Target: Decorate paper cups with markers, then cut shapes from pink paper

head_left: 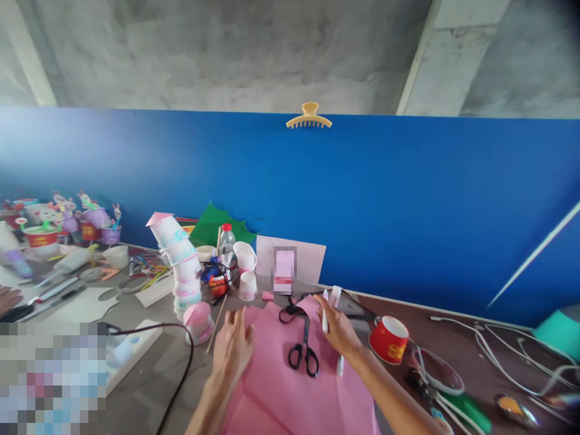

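Note:
Pink paper [276, 380] lies in overlapping sheets on the table in front of me. My left hand [233, 344] rests along its left edge, with the fingers slightly bent and loosely apart. At the right side of the paper, my right hand [338, 329] is closed around a slim white pen [325, 314], held nearly upright. Black-handled scissors [304, 347] lie on the paper between my hands. Another white pen [340, 365] is below my right wrist, partly hidden by the arm.
A leaning stack of decorated paper cups [186, 275] stands left, near a pink-topped cup [199, 323]. A red paper cup [389, 340] sits right, beside white cables [484, 344]. A phone [284, 272] leans against a card by the blue partition [385, 199]. Another person's hand [9, 299] shows far left.

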Demonstrator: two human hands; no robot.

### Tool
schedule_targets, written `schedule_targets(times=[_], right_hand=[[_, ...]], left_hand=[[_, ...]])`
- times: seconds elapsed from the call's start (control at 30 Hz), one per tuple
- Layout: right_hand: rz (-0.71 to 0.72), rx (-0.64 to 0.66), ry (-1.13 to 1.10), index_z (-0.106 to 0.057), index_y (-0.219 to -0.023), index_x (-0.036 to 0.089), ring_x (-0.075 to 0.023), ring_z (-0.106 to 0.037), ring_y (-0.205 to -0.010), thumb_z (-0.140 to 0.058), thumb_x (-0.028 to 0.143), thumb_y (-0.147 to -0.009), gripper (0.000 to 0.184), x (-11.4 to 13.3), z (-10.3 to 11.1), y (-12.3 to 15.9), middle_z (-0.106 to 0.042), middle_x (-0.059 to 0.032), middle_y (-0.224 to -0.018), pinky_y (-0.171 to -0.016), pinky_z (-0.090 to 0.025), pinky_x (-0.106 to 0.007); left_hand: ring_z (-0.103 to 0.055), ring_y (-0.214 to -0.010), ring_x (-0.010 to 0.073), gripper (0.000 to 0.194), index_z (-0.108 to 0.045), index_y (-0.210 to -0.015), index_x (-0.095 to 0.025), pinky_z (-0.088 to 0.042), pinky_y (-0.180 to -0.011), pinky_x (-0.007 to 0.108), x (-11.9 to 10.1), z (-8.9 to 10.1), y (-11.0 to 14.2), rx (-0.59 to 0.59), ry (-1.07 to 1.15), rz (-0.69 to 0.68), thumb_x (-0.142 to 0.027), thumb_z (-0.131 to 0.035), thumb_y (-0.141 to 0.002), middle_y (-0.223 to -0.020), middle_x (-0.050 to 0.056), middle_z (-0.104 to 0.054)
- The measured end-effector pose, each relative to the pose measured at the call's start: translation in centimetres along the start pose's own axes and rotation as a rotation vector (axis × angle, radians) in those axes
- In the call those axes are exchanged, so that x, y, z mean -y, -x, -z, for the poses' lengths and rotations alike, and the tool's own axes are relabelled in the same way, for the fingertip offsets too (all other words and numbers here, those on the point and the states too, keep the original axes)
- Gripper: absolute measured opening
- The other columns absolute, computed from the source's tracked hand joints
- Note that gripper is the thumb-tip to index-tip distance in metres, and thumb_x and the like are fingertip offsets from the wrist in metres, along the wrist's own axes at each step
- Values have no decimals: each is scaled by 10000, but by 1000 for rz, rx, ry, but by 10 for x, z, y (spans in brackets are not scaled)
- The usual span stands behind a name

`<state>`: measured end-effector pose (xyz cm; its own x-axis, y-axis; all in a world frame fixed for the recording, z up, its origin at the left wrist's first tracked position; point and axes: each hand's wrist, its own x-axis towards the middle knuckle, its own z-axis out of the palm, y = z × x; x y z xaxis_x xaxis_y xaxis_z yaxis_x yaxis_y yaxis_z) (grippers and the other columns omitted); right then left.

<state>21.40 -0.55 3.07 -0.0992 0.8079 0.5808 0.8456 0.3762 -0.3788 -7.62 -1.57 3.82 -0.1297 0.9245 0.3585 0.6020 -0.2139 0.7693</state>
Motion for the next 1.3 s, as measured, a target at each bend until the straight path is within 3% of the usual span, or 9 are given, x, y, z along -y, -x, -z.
schedule_targets(times=[0.07, 0.13, 0.27, 0.4, 0.7, 0.83, 1.0, 1.17, 1.3], right_hand=[[22, 75, 49, -637, -1242, 145, -232, -714, -794, -463, 124, -864, 416, 0, -1, -9, -755, -89, -843, -731, -570, -345], [43, 140, 90, -645, -1235, 149, -253, -697, -923, -476, 84, -837, 437, 2, -6, -20, -753, -130, -966, -825, -545, -392], [101, 242, 139, -669, -1187, 216, -276, -641, -1060, -547, 10, -737, 510, 9, -17, -42, -744, -119, -1039, -927, -479, -452], [182, 316, 159, -699, -1104, 225, -281, -621, -1108, -567, -9, -715, 473, 11, -22, -55, -751, -91, -966, -956, -450, -449], [264, 383, 155, -700, -897, 234, -232, -652, -831, -523, 27, -753, 308, 13, 10, -76, -719, -53, -784, -789, -490, -338], [254, 313, 74, -696, -953, 224, -230, -646, -814, -548, 55, -740, 310, 22, 46, -100, -716, -61, -817, -790, -482, -339], [189, 56, -107, -578, -1199, 214, -243, -644, -954, -502, 261, -893, 319, 43, 82, -104, -692, -90, -1054, -851, -495, -356], [-40, -212, -262, -484, -1203, 188, -221, -676, -853, -468, 291, -908, 312, 52, 64, -59, -672, -88, -972, -751, -541, -337], [-194, -289, -330, -532, -1099, 221, -232, -692, -847, -496, 308, -885, 234, 51, 34, -4, -701, -74, -947, -705, -556, -334]], left_hand=[[-598, -1071, 343, 337, -632, -1155, -167, -456, -941, 467, -1, 1, 0, -104, -171, -147, -220, -518, -842, -1119, 174, -647], [-599, -1070, 338, 320, -644, -1144, -168, -462, -953, 480, -3, -3, 1, -102, -185, -230, -233, -493, -869, -1118, 173, -663], [-525, -1240, 347, 363, -683, -1152, -220, -355, -1091, 529, -6, -21, 13, 137, -153, -316, -184, -541, -820, -1250, 128, -669], [-547, -1210, 364, 363, -744, -1011, -297, -247, -1131, 587, -3, -35, 27, 391, -80, -277, -121, -592, -732, -1165, 80, -717], [-573, -1144, 372, 283, -748, -891, -292, -194, -1145, 576, -5, -37, 28, 381, 76, -198, -122, -626, -701, -1081, 80, -736], [-575, -1150, 379, 255, -746, -896, -280, -263, -1116, 581, -9, -36, 27, 405, 71, -172, -145, -635, -710, -1093, 100, -732], [-547, -1253, 367, 450, -654, -1172, -242, -373, -1083, 526, -11, -35, 19, 221, 425, -18, -341, -709, -736, -1300, 160, -642], [-626, -1163, 327, 608, -567, -1246, -226, -470, -1001, 479, -16, -25, 12, 333, 893, 243, -560, -710, -759, -1235, 160, -661], [-671, -879, 230, 608, -547, -1261, -236, -515, -877, 417, -24, -23, 18, 455, 1018, 271, -542, -722, -766, -1147, 118, -669]])
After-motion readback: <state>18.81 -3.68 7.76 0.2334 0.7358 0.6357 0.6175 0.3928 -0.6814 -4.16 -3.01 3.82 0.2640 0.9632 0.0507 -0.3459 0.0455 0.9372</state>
